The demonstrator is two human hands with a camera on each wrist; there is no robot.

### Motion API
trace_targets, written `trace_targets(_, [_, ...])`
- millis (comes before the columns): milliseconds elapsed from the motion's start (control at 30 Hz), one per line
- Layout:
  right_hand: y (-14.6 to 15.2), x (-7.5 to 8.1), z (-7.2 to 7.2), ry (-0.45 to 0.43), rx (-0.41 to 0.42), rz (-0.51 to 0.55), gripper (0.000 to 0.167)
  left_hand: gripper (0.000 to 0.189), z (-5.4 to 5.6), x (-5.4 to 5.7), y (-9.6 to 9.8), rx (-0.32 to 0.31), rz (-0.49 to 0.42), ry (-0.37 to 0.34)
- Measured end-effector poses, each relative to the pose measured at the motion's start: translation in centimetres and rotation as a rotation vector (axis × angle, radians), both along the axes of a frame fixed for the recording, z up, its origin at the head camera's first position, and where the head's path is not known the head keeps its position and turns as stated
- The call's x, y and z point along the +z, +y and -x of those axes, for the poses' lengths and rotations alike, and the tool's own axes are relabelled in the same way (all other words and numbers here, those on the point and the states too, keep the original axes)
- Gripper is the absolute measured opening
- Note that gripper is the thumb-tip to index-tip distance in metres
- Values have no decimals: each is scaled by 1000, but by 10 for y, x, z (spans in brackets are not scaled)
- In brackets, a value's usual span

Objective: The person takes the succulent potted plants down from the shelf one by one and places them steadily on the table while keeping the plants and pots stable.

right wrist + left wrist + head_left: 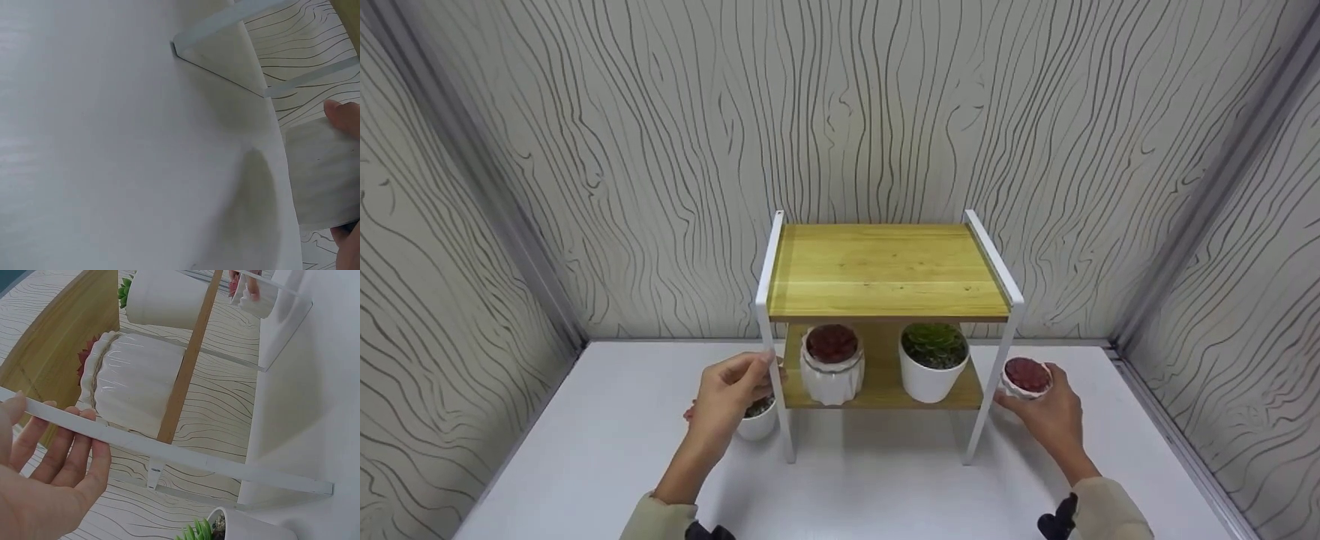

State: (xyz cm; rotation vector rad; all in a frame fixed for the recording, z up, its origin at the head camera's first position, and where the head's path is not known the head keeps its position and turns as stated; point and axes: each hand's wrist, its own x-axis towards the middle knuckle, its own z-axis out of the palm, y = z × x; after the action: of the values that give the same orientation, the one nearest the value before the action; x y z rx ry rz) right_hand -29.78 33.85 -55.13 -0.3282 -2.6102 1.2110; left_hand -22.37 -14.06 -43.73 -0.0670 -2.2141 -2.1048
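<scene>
My left hand [725, 394] pinches the white front left leg [135, 439] of a small two-tier shelf [885, 274], thumb on one side and fingers curled on the other. My right hand [1056, 416] grips a small white pot with a red succulent [1026, 375], just right of the shelf; the right wrist view shows the side of this pot [323, 174] apart from the table surface. On the lower tier stand a ribbed white pot with a red succulent [832, 375] and a smooth white pot with a green succulent [931, 379].
Left of the shelf, partly behind my left hand, a white potted plant [757, 424] stands on the white table [585, 450]. The shelf's wooden top board [885, 262] bears nothing. Wood-grain patterned panels [840, 112] enclose the back and sides.
</scene>
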Motion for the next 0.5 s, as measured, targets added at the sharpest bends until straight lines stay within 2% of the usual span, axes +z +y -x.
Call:
trace_targets(167, [-3,-6,1,-8,-1,29,113,36,0,0,0,19,0,-10])
trace_targets(367, [-6,-12,2,-54,-12,31,117,35,-1,1,1,11,-9,-7])
trace_targets(500, [-7,-16,2,-51,-8,35,118,35,-1,1,1,16,-5,-9])
